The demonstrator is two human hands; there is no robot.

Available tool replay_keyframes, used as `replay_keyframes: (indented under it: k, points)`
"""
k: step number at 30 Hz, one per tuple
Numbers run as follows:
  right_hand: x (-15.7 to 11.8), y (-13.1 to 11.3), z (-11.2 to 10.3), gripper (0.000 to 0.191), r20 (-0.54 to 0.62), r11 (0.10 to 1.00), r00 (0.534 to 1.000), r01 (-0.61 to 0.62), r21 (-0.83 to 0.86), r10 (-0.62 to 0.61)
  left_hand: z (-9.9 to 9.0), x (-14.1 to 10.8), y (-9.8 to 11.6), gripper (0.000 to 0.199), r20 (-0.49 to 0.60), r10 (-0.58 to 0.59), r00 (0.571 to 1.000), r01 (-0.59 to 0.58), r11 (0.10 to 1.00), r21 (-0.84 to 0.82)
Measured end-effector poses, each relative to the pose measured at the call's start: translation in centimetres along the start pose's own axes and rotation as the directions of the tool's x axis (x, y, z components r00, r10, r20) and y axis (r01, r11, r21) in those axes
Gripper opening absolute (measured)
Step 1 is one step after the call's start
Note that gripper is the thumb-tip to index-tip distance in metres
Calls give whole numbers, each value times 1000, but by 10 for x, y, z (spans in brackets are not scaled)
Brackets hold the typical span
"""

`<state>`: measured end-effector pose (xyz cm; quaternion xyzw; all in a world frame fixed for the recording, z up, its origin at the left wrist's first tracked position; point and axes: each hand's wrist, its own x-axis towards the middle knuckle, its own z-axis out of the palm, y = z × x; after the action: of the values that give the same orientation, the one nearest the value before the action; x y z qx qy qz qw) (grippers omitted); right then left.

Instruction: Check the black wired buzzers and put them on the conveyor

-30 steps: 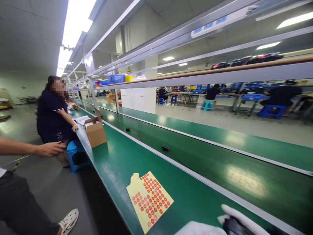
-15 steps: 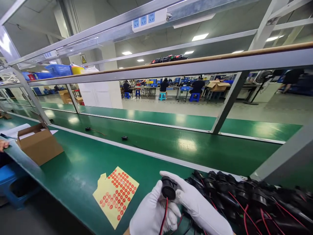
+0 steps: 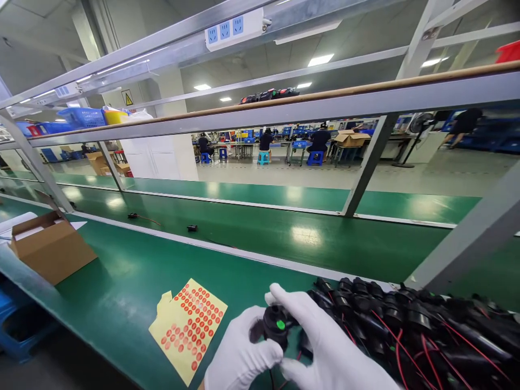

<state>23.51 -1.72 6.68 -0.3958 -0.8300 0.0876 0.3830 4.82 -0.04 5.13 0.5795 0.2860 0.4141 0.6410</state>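
Observation:
In the lower middle, my left hand (image 3: 239, 349) grips a black cylindrical part (image 3: 273, 333) with a thin wire hanging below it. A bright green dot shows on the part's upturned face. My right hand (image 3: 320, 336) curls around the other side of the same part, its fingers behind the top and its thumb lower down. Both hands wear white gloves. Left of them lies a yellow sticker sheet (image 3: 176, 309) with rows of round red stickers. To the right is a heap of similar black parts (image 3: 390, 314) with red wires, partly behind my right arm.
An open cardboard box (image 3: 54, 249) stands on the green bench (image 3: 125, 295) at left. Two small black parts, one a loose cylinder (image 3: 192, 228), lie beyond the pale divider strip. Metal posts and a shelf (image 3: 244, 116) cross ahead. A blue stool (image 3: 24, 330) is at lower left.
The black part has been turned, so its green-dotted face now shows and the red wire at its front no longer does. My right fingers have shifted on it. The view has swung slightly right.

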Motion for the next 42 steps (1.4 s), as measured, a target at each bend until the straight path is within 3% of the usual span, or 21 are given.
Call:
replay_keyframes:
  k: [3,8,15,20,23,27,33,36,39,42]
  points:
    - [-1,6,-11,98,24,998,999,-43,52,41,-2,1,-12,44,-94,104,990,-96,992,88]
    - [-3,9,-16,81,14,992,998,-70,106,69,-2,0,-18,39,-111,196,974,-188,979,77]
    - [-3,5,-11,71,32,984,992,-127,128,124,2,4,-20,36,-209,18,978,-24,999,-27]
    - [-2,5,-13,69,5,990,997,-78,116,78,3,7,-29,37,-207,-39,977,23,997,-79]
    - [-1,5,-14,73,-7,993,999,-51,108,52,2,7,-33,37,-223,67,973,-71,997,-7]
    - [0,-2,-17,76,-35,996,999,-21,87,24,-1,4,-32,37,-160,241,957,-241,970,22]
    - [0,-13,-9,90,-142,999,989,33,28,-28,1,-1,-16,38,-140,316,938,-294,943,158]
    - [2,-12,-2,71,-167,999,986,-13,30,18,11,-7,-10,35,-239,371,897,-272,891,365]
    - [8,-7,-4,40,-48,954,976,-195,226,211,21,-15,-11,44,-319,457,830,-229,802,552]
    - [17,3,-8,22,80,835,940,-333,438,333,24,-17,-13,45,-413,420,808,-100,789,606]
